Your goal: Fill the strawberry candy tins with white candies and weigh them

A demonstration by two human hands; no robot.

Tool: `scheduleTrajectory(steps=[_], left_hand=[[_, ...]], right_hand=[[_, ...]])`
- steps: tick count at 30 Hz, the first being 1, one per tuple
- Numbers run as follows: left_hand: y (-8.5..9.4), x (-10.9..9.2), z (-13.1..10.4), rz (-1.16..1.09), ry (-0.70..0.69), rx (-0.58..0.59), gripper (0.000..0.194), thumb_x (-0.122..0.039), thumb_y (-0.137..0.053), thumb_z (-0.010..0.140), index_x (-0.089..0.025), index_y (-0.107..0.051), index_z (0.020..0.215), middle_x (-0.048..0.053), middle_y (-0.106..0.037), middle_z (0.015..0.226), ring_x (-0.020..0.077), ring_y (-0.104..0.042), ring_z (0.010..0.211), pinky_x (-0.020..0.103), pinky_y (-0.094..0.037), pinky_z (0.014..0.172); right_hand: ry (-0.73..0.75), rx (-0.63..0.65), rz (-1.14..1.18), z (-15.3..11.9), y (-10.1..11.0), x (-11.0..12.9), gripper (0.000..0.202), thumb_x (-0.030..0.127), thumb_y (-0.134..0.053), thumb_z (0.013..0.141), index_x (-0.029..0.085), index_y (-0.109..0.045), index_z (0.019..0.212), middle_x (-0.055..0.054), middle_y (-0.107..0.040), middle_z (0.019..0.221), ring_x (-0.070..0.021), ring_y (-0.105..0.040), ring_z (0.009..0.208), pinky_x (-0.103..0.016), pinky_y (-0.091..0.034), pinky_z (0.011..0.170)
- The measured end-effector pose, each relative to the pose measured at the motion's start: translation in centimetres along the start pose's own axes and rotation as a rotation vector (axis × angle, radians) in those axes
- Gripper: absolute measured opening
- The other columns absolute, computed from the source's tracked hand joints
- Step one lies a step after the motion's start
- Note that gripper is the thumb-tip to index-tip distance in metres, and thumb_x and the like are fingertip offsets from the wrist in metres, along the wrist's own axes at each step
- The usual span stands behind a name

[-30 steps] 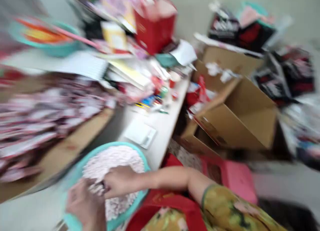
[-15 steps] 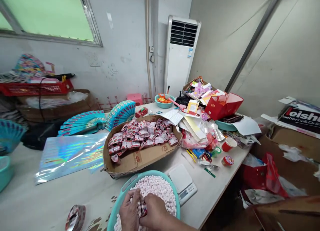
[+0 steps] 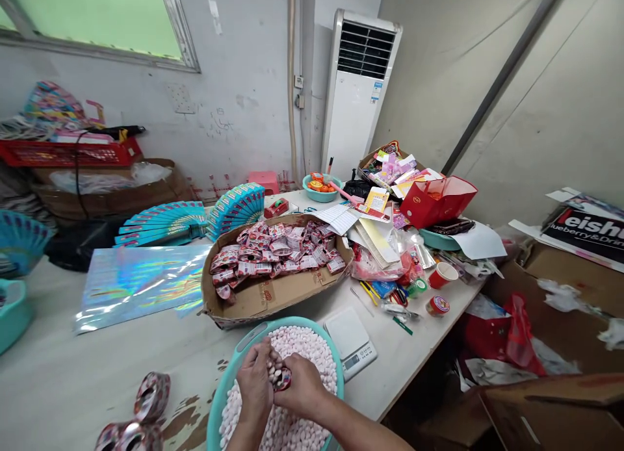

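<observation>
A teal basin (image 3: 336, 347) full of small pale pink candies (image 3: 307, 347) stands at the table's near edge. Over it, my right hand (image 3: 299, 386) grips a small red printed packet (image 3: 282, 379) with candies at its opening. Pressed against the packet's left side, my left hand (image 3: 256, 379) has its fingers curled around several candies. Behind the basin, a cardboard tray (image 3: 273, 301) holds many similar red and white packets (image 3: 280, 246). More packets (image 3: 153, 396) stand on the table at the lower left.
A white scale (image 3: 348, 334) sits right of the basin. Holographic sheets (image 3: 141, 282) and teal fanned packs (image 3: 163, 223) lie to the left. Pens, papers, a red bag (image 3: 436, 201) and a paper cup (image 3: 442, 275) crowd the right side, near the table edge.
The view has tilted down, showing more packets at the lower left. Both hands have risen slightly in the picture, and the packet's opening with candies now shows between them.
</observation>
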State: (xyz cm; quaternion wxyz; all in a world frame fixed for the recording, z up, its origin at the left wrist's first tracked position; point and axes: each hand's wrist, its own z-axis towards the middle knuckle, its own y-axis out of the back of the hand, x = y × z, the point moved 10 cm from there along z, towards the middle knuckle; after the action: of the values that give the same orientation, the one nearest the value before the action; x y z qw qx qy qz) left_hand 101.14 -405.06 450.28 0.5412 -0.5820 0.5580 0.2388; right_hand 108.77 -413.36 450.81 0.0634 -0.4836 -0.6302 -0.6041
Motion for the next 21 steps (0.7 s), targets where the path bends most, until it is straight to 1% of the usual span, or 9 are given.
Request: scheduleTrajectory(steps=[3,7,11,15,16,18,21], left_hand=[[-0.5,-0.3,-0.1,0.008,-0.009,0.028,0.05,-0.053,-0.084,0.061,-0.017,-0.05,0.058,-0.005,-0.051,0.05,0.0069,-0.042,0.042,0.019,-0.034,0.041],[-0.4,-0.2,-0.2,0.017,-0.003,0.011,0.047,-0.049,-0.086,0.059,-0.017,-0.052,0.061,-0.005,-0.052,0.052,0.0073,-0.045,0.045,0.018,-0.035,0.042],[-0.3,-0.2,-0.5,0.026,-0.007,-0.004,0.047,-0.048,-0.086,0.058,-0.017,-0.051,0.059,-0.005,-0.052,0.051,0.0075,-0.044,0.044,0.019,-0.036,0.042],[-1.0,0.6,-0.7,0.032,0.032,0.079,0.046,-0.048,-0.086,0.06,-0.017,-0.051,0.057,-0.005,-0.048,0.049,0.0084,-0.043,0.043,0.02,-0.035,0.041],[-0.9,0.8,-0.7,0.028,0.029,0.081,0.046,-0.048,-0.086,0.061,-0.017,-0.051,0.057,-0.005,-0.048,0.049,0.0088,-0.043,0.044,0.02,-0.035,0.042],[-0.7,0.7,-0.7,0.024,-0.008,0.064,0.047,-0.05,-0.084,0.063,-0.017,-0.051,0.057,-0.004,-0.049,0.05,0.0091,-0.044,0.045,0.02,-0.035,0.042],[-0.9,0.6,-0.8,0.042,-0.049,0.085,0.05,-0.052,-0.082,0.068,-0.017,-0.049,0.055,-0.004,-0.047,0.049,0.0078,-0.04,0.044,0.02,-0.032,0.041]], right_hand=[[0.017,-0.004,0.019,0.1,0.2,0.0,0.028,0.027,-0.073,0.068,0.018,-0.073,0.095,-0.009,-0.074,0.1,-0.0263,-0.069,0.092,-0.028,-0.039,0.07],[0.038,-0.022,0.053,0.2,0.6,0.1,0.027,0.026,-0.073,0.068,0.018,-0.072,0.094,-0.008,-0.073,0.099,-0.0241,-0.068,0.091,-0.027,-0.038,0.071],[0.047,-0.007,0.073,0.1,0.6,0.1,0.027,0.026,-0.074,0.066,0.018,-0.071,0.091,-0.008,-0.072,0.097,-0.0237,-0.066,0.089,-0.027,-0.036,0.07],[0.013,0.004,0.117,0.1,0.4,-0.5,0.021,0.026,-0.073,0.065,0.019,-0.068,0.083,-0.005,-0.07,0.089,-0.021,-0.064,0.081,-0.026,-0.034,0.067],[0.013,0.001,0.133,0.2,0.3,-0.5,0.02,0.027,-0.073,0.065,0.019,-0.067,0.082,-0.005,-0.069,0.087,-0.0203,-0.063,0.08,-0.026,-0.034,0.066],[0.021,-0.012,0.164,0.2,0.4,-0.7,0.021,0.027,-0.074,0.063,0.019,-0.066,0.081,-0.003,-0.068,0.085,-0.0191,-0.061,0.079,-0.026,-0.033,0.066],[0.027,-0.025,0.211,0.2,0.4,-1.0,0.022,0.025,-0.075,0.061,0.019,-0.065,0.08,-0.001,-0.065,0.082,-0.0167,-0.058,0.076,-0.025,-0.034,0.066]])
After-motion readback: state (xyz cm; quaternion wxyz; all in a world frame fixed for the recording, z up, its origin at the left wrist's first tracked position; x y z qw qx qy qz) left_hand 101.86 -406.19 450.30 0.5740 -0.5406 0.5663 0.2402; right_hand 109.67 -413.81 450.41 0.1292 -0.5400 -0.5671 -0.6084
